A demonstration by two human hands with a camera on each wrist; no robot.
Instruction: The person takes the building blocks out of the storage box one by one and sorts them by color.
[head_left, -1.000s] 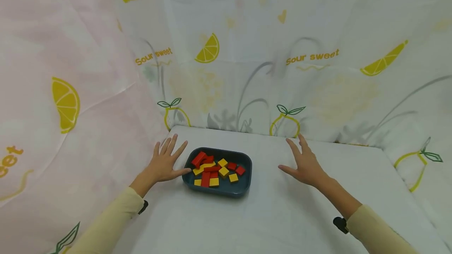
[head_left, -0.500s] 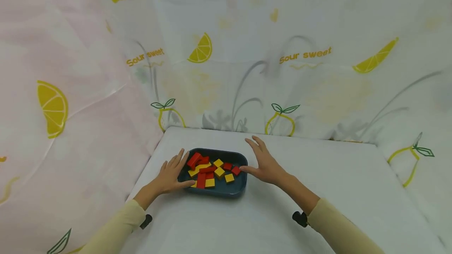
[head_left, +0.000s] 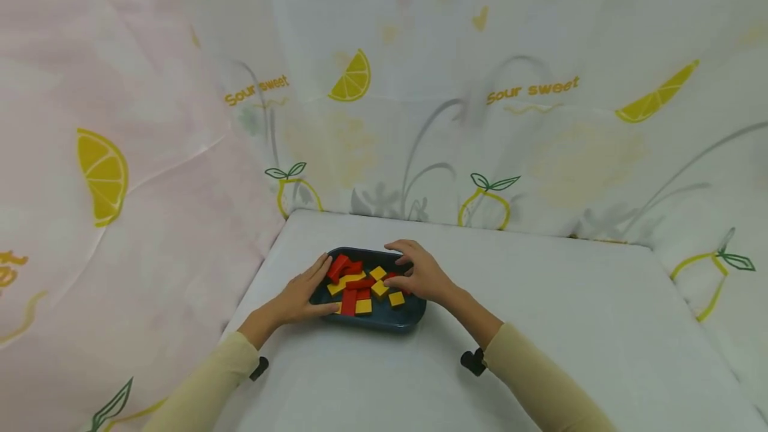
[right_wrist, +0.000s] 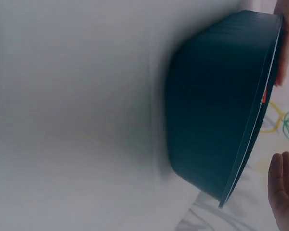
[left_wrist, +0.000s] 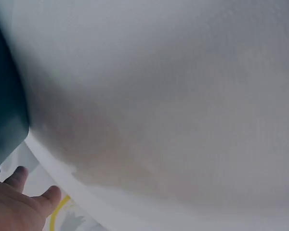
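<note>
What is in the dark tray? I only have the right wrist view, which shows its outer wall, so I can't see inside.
Observer: Red and yellow blocks lie loose in the dark blue tray, some piled on each other.
Operator: Where is the right hand?
Observer: The right hand is over the tray's right end, fingers curled above the blocks. Whether it has a grip on one I cannot tell.
Operator: And the left hand?
Observer: The left hand rests against the tray's left edge, fingers straight.
Operator: What does the tray stand on?
Observer: A white table, near its back left corner, with lemon-print cloth hung behind.
</note>
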